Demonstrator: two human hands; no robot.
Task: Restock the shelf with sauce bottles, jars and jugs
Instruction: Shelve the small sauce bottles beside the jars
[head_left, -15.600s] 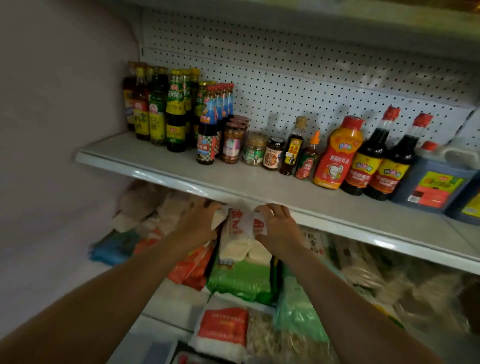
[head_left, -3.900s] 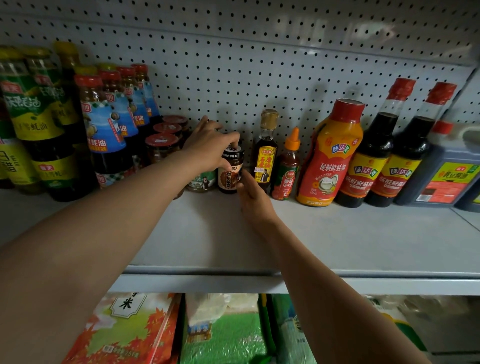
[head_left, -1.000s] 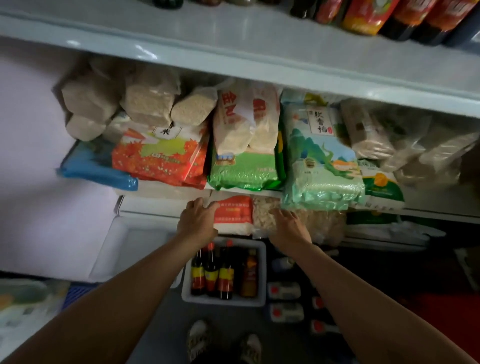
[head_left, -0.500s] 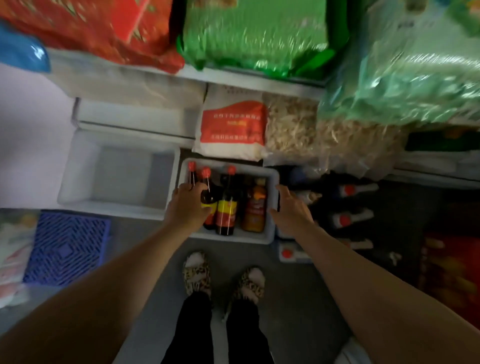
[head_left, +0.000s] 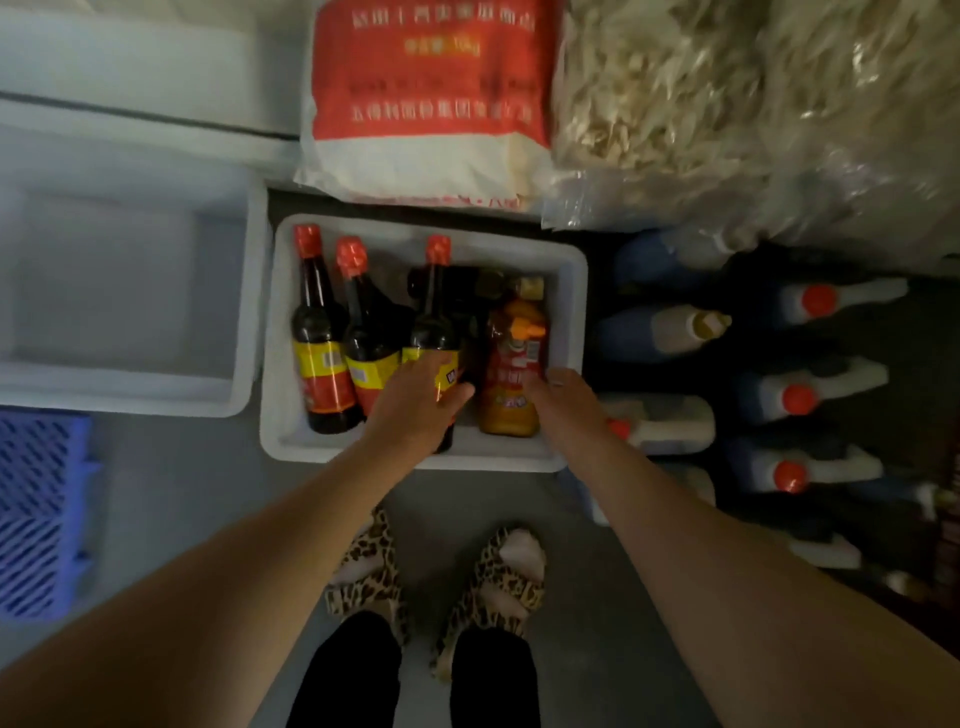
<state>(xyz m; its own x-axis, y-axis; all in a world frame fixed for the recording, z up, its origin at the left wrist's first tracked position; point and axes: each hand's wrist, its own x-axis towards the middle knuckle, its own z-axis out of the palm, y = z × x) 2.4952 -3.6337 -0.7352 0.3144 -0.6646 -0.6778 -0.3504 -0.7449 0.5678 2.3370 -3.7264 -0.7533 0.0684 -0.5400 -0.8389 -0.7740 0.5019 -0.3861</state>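
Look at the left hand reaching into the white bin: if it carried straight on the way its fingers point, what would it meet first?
Probably the dark sauce bottle with the yellow label: the left hand already lies over its lower body, though actual contact is unclear.

- Rows of Chinese characters are printed in pale lettering on the red panel of the white sack (head_left: 423, 93) lying beyond the far edge of the white bin (head_left: 426, 460); they are too blurred to be read.
- Yellow and red labels are carried by the dark bottles (head_left: 322, 332) in the bin; no lettering can be made out.
- Print on the orange bottle (head_left: 511, 374) is illegible.
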